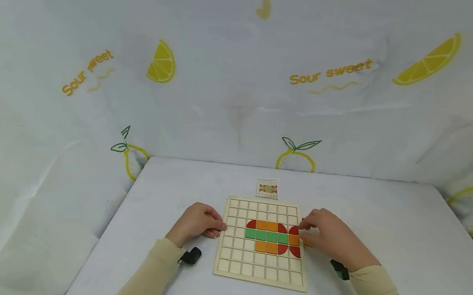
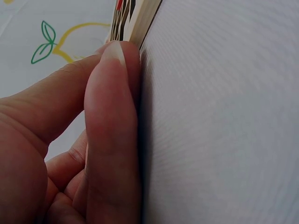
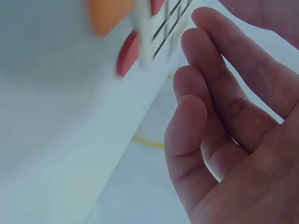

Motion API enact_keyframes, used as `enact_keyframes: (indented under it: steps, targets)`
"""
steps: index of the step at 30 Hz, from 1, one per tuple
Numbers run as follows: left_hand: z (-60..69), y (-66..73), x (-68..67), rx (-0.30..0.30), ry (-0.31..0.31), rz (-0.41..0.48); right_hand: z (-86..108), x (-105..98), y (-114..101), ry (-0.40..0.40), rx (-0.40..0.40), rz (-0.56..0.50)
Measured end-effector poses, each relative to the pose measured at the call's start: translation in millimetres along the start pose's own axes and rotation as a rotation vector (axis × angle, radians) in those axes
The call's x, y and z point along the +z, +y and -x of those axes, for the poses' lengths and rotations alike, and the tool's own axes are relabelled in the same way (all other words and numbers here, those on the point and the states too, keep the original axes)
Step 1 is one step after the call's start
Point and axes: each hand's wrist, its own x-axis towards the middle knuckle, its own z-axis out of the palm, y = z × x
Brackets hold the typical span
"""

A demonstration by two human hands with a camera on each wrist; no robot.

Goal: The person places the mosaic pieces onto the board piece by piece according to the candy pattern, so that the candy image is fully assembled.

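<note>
A wooden grid board [image 1: 241, 268] lies flat on the table, with red, orange and green tiles [image 1: 272, 237] set in its cells. My left hand [image 1: 200, 220] grips the board's left edge between thumb and fingers; the left wrist view shows the fingertips [image 2: 114, 56] at that edge. At the right edge is my right hand [image 1: 331, 234], its fingers loosely bent and no tile visible in them. In the right wrist view, an orange tile [image 3: 110, 16] and a rounded red tile [image 3: 128, 53] lie off the board, close to its side. The hand partly covers them in the head view.
A small pattern card [image 1: 267, 188] with a similar coloured design lies behind the board. The white table [image 1: 190, 176] meets a lemon-printed cloth [image 1: 225, 93] at its back and left. Dark devices [image 1: 191, 256] are strapped at the wrists.
</note>
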Motion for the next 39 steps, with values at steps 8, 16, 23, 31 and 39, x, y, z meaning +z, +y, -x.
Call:
enact_keyframes:
  steps: [8, 16, 23, 31, 39]
  targets:
    - [0.1, -2.5, -3.1, -0.006, 0.013, -0.01, 43.4, -17, 47, 0.032, 0.056, 0.089]
    - [2.0, -2.4, -3.6, 0.0, 0.008, -0.012, 82.4, -26, 96, 0.07, 0.064, 0.106]
    - [1.2, 0.6, -0.5, 0.007, -0.003, -0.009, 100.7, -26, 118, 0.065, 0.101, 0.134]
    - [0.6, -0.4, -0.4, 0.011, -0.002, 0.001, 98.4, -23, 128, 0.064, 0.069, 0.142]
    - [1.2, -0.1, -1.0, 0.009, -0.004, 0.016, 101.1, -23, 139, 0.033, 0.109, 0.111]
